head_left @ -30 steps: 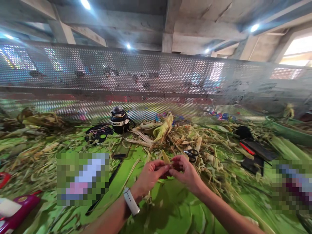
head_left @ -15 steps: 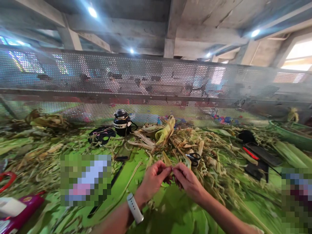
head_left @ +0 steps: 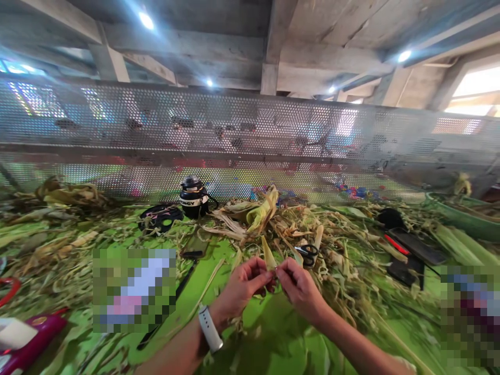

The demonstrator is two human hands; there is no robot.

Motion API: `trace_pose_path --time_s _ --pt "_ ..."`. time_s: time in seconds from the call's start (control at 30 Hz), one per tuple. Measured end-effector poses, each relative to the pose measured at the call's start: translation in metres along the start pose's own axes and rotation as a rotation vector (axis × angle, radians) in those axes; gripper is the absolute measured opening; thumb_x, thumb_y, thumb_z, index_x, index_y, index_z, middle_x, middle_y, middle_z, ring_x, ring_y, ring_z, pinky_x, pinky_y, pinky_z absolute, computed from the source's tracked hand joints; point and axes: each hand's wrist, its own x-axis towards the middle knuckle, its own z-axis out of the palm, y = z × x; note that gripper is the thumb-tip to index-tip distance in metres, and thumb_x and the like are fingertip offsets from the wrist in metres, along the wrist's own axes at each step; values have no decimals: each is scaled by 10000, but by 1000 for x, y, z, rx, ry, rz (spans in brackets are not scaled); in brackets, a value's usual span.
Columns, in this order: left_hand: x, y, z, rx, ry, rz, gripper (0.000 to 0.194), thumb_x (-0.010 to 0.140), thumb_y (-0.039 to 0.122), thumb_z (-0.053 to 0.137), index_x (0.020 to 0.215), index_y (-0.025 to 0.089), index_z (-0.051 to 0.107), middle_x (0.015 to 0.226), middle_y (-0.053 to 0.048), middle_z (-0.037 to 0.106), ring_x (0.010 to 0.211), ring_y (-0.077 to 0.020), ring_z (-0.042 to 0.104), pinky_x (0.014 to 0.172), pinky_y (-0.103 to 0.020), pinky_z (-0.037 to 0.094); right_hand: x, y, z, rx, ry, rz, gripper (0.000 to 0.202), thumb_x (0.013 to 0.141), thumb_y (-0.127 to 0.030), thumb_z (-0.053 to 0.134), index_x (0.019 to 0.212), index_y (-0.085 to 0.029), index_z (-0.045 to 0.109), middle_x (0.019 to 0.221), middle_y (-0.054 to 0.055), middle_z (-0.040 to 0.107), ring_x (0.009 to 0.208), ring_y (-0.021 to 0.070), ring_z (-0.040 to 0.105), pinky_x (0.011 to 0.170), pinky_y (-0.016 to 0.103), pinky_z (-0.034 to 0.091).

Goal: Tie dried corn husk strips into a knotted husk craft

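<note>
My left hand (head_left: pixel 247 281), with a white watch band on the wrist, is closed in a pinch at the middle of the green table (head_left: pixel 269 333). Between its fingertips stands a small pointed yellow-green corn husk strip (head_left: pixel 267 253), tip up. My right hand (head_left: pixel 300 285) meets it from the other side, thumb and finger pinched at the strip's lower end. The other fingers are curled, partly hiding what they grip. Just beyond my right hand lie black-handled scissors (head_left: pixel 308 254). Further back, a larger folded husk (head_left: pixel 261 211) rests on the pile.
Dry husk scraps (head_left: pixel 344 265) cover much of the table. A black jar (head_left: pixel 193 197) stands at the back near a perforated metal screen (head_left: pixel 250 125). At right are dark phone-like objects (head_left: pixel 417 245) and a green basin (head_left: pixel 461 216); at left, a magenta device (head_left: pixel 37 338).
The husk strip now stands taller and more upright above my fingertips. My hands stay close together, and the whole view has shifted slightly.
</note>
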Motion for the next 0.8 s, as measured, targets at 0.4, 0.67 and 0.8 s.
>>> trace_pose_path --time_s 0.4,0.67,0.8 --pt "4 0 -4 -197 8 -87 303 609 294 794 685 148 539 590 19 614 519 -62 530 437 -155 279 5 -1 -17 -98 119 -209 141 831 -333 584 836 -192 588 645 -21 506 558 110 468 516 222 391" --pt "1 1 1 -288 -34 -145 320 567 276 821 640 134 543 544 14 591 432 -30 450 386 -147 224 7 3 -15 -117 72 -399 24 817 -238 634 814 -237 657 736 17 613 690 154 572 617 267 465" --pt "-1 -1 2 -290 -34 -143 314 574 288 818 645 131 556 567 6 604 461 -38 480 390 -139 250 5 3 -12 -141 138 -441 31 831 -238 612 813 -239 637 728 18 593 676 158 569 602 272 466"
